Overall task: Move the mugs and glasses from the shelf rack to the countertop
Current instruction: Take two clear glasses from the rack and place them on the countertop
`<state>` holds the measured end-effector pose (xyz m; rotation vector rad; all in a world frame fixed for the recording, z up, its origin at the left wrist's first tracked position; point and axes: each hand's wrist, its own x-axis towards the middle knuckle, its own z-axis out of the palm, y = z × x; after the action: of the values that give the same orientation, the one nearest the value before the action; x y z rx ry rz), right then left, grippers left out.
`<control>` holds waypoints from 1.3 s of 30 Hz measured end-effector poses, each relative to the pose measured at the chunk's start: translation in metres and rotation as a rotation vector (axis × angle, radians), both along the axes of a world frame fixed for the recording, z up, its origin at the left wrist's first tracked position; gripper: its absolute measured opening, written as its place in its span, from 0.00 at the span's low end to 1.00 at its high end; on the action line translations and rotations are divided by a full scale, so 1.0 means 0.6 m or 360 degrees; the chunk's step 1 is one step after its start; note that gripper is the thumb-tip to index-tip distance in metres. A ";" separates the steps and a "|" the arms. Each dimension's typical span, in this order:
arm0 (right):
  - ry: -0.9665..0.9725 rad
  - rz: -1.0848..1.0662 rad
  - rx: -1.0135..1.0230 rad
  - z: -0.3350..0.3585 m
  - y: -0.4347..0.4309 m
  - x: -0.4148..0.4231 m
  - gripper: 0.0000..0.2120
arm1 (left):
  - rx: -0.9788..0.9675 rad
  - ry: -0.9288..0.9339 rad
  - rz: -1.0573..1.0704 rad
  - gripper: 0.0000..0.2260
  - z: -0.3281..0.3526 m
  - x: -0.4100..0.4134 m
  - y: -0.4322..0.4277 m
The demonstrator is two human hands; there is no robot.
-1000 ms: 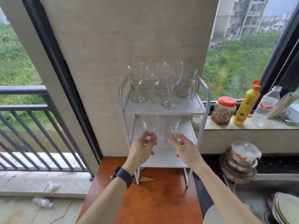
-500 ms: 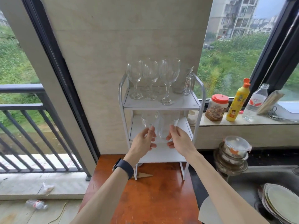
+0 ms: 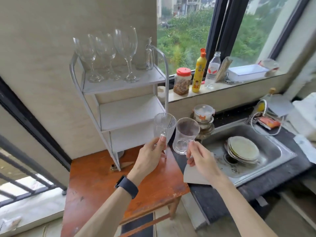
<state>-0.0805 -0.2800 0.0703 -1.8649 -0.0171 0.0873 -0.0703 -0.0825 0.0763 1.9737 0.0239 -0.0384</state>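
Note:
My left hand [image 3: 150, 155] pinches the handle of a clear ribbed glass mug [image 3: 163, 128], held in the air right of the white shelf rack [image 3: 119, 86]. My right hand [image 3: 200, 157] grips the handle of a second clear glass mug [image 3: 185, 135], tilted, just beside the first. Both mugs hang over the edge between the orange table [image 3: 102, 182] and the dark countertop [image 3: 210, 202]. The rack's top shelf carries three wine glasses [image 3: 125, 53] and a glass mug [image 3: 147, 55]. Its middle shelf [image 3: 130, 112] holds nothing.
A steel sink [image 3: 271, 151] with stacked plates [image 3: 242, 149] lies to the right. Stacked lidded containers [image 3: 203, 117] stand behind the mugs. On the window sill are a red-lidded jar [image 3: 183, 81], a yellow bottle [image 3: 199, 72] and a water bottle [image 3: 212, 71]. A grey sheet [image 3: 195, 175] lies on the counter.
Both hands have drawn the two mugs out of the rack's middle shelf and carried them right, towards the counter. The view has swung right and down, bringing the sink in.

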 end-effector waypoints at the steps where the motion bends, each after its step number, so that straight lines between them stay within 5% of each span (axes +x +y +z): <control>1: 0.0024 -0.0064 0.0012 -0.008 -0.025 -0.018 0.22 | 0.0009 0.0018 -0.0067 0.16 -0.007 -0.004 -0.025; 20: 0.0057 -0.1667 0.0041 -0.001 -0.629 -0.492 0.20 | -0.0134 0.0221 -0.1599 0.20 -0.008 -0.247 -0.804; 32: -0.0010 -0.2140 -0.0102 0.054 -0.977 -0.814 0.22 | -0.0324 0.0278 -0.2088 0.23 0.030 -0.546 -1.236; 39: 0.0080 -0.2347 -0.0129 0.046 -1.148 -0.913 0.25 | -0.0179 0.0165 -0.2299 0.21 0.025 -0.620 -1.442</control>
<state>-0.6282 -0.9688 0.0980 -1.5418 1.3665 -0.8795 -0.4424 -0.9478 0.0915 1.4908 -1.2846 -1.0320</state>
